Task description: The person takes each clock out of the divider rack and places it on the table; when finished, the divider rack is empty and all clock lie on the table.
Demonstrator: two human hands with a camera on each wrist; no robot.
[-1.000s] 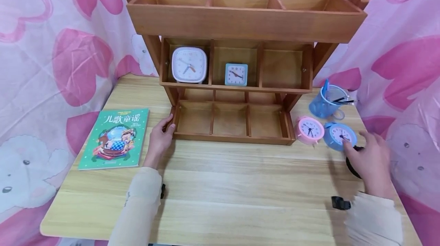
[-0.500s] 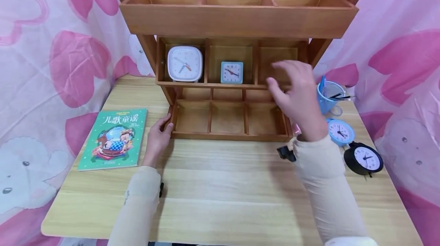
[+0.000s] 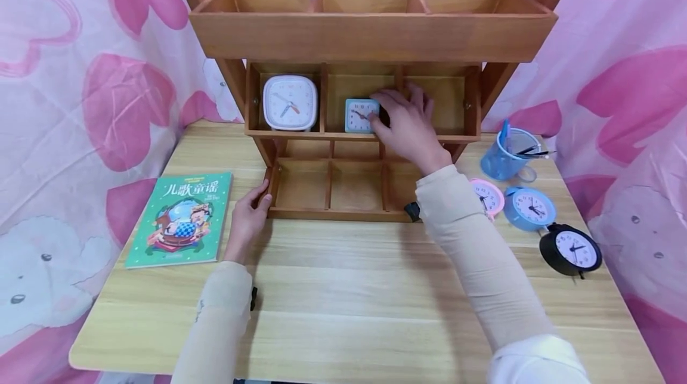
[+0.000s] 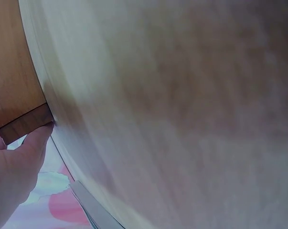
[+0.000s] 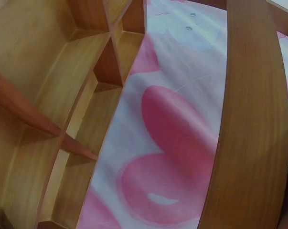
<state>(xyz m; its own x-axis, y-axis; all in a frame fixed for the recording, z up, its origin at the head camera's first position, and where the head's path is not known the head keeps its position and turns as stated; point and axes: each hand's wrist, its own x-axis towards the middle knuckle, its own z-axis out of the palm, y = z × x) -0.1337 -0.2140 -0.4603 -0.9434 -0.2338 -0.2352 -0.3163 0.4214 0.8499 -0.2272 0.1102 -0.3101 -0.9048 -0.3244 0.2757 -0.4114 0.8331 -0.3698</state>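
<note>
A brown wooden shelf [image 3: 370, 38] with three tiers of compartments stands on the table. In its middle tier, a small square teal alarm clock [image 3: 358, 115] sits in the centre compartment. My right hand [image 3: 405, 124] pinches its right side, thumb over the edge of the face and fingers at the top corner. The right wrist view shows only the shelf's wooden compartments [image 5: 81, 109] and a sliver of hand at the right edge. My left hand [image 3: 249, 214] grips the lower left end of the shelf; the left wrist view shows thumb and fingers around that wooden end [image 4: 26, 124].
A larger white clock [image 3: 290, 103] fills the middle tier's left compartment. Right of the shelf are pink [image 3: 489, 198], blue [image 3: 530, 208] and black [image 3: 571, 249] round alarm clocks and a blue pen cup [image 3: 507, 157]. A green book [image 3: 181, 219] lies left, on the wooden table [image 3: 343, 306].
My right hand has moved from beside the blue and black clocks, up and left across the shelf, to the small teal clock. My left hand has stayed on the shelf.
</note>
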